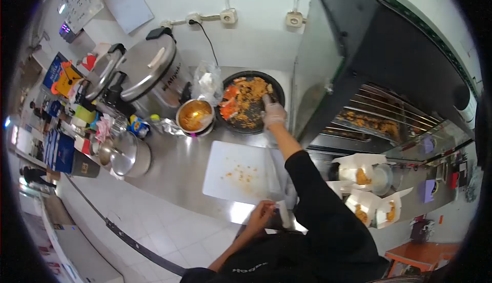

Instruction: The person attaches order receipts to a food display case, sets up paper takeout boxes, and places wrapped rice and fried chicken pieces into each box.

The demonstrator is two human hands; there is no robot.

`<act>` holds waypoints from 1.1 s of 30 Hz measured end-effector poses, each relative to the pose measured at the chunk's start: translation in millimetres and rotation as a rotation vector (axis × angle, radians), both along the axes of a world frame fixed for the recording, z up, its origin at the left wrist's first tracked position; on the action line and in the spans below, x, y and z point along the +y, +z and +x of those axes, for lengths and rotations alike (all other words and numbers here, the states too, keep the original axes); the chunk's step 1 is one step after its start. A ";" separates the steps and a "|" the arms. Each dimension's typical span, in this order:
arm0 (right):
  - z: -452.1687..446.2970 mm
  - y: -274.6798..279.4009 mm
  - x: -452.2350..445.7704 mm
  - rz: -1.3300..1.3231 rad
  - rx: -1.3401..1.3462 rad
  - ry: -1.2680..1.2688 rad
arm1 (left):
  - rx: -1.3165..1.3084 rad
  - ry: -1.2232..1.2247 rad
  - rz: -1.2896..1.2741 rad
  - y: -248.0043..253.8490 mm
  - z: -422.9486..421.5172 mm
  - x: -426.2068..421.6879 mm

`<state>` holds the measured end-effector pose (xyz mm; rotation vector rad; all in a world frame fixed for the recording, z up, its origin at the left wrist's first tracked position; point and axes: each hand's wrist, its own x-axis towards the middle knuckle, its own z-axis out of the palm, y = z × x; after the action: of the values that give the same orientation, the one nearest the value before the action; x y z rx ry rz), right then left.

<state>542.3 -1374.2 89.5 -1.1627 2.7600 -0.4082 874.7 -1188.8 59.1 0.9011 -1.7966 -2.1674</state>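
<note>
My right hand (274, 115), in a clear glove, reaches over the right rim of a round black pan (280, 85). Its fingers point down into the pan, pressed together; what they hold, if anything, is hidden. Orange-brown fried crumbs (248, 91) and a redder, sauce-coated piece (229, 102) lie in the pan. My left hand (262, 214) is bare and curled near the counter's front edge, below the white cutting board (218, 173). Its fingertips are closed in a pinch, their contents too small to make out. Crumbs are scattered on the board.
A pot of orange sauce (195, 115) stands left of the pan, beside a plastic bag (207, 80). Large pressure cookers (146, 65) stand behind. At right, an open glass-doored cabinet (379, 93) holds trays of fried food; open white boxes (361, 201) with fried pieces sit below it.
</note>
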 end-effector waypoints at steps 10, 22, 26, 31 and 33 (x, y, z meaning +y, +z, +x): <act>73.1 0.9 72.6 -0.980 -0.636 -0.171 | -0.237 -0.204 -0.192 21.5 40.1 -85.3; 168.7 133.5 373.9 -0.621 -0.414 -0.585 | 0.043 -0.778 -0.904 20.8 -68.4 -17.1; 164.8 76.0 390.1 -0.184 -0.105 -0.582 | -0.059 -0.806 -0.882 -2.9 -90.1 11.7; 144.5 53.1 378.8 0.254 -0.556 -0.483 | -0.119 -0.765 -0.837 -25.9 -89.3 14.4; 135.4 97.6 379.0 0.247 -0.531 -0.498 | -0.105 -0.775 -0.827 -29.7 -94.7 10.4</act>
<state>677.7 -995.2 187.1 -0.2446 2.4871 -0.3421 780.0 -1178.4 29.5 0.1126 -3.0641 -1.3344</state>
